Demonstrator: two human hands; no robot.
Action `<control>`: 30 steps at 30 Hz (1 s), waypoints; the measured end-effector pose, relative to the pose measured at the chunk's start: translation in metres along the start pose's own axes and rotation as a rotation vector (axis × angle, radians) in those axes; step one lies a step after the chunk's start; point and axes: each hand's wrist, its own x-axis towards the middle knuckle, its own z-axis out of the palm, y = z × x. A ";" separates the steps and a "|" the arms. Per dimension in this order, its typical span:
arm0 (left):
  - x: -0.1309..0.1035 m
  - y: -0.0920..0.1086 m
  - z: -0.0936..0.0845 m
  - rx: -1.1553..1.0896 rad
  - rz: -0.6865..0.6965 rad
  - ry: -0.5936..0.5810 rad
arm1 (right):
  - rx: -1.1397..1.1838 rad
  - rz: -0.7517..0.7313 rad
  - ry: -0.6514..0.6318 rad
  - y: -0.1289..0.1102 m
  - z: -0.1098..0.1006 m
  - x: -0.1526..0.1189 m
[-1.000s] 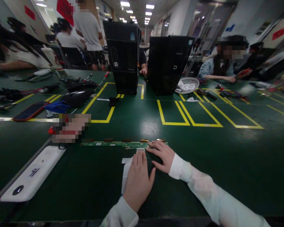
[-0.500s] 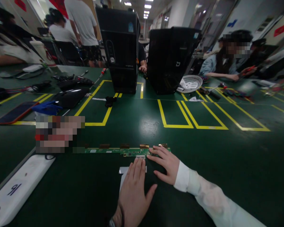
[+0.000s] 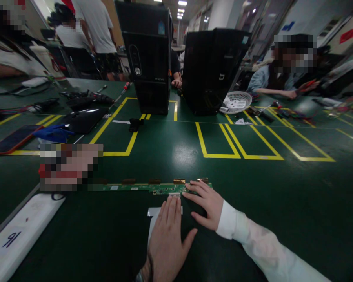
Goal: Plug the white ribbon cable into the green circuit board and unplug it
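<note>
A long, narrow green circuit board (image 3: 141, 187) lies across the dark green tabletop, with copper-coloured tabs along its far edge. My left hand (image 3: 169, 239) rests flat, palm down, its fingertips at the pale connector (image 3: 174, 194) on the board's near edge and its thumb apart. From the right, my right hand (image 3: 206, 203) in a white sleeve reaches over the board's right end, fingers spread and fingertips touching it. Under and beside my left hand, a white and silvery piece (image 3: 153, 213) shows in part. Pixelation hides the board's left end.
Two black computer towers (image 3: 147, 58) (image 3: 213, 70) stand at the back. A white basket (image 3: 238, 102) sits beside them. Left are a white power strip (image 3: 20, 235), a blue item (image 3: 54, 134) and a dark tablet-like object (image 3: 14, 139). Several people are around the table.
The view has shifted slightly, so things at the left appear further left. My left thumb sits a little further out to the right. The board and my right hand look unmoved.
</note>
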 end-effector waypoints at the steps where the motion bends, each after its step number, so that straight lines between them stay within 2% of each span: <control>1: 0.000 0.000 -0.001 0.008 0.001 -0.004 | 0.000 -0.001 0.005 0.000 0.000 0.000; 19: 0.010 0.000 -0.009 0.011 -0.008 -0.101 | 0.005 -0.038 0.049 0.002 0.005 0.000; 30: 0.010 -0.007 -0.007 -0.028 0.008 -0.083 | -0.009 -0.046 0.014 0.003 0.004 0.000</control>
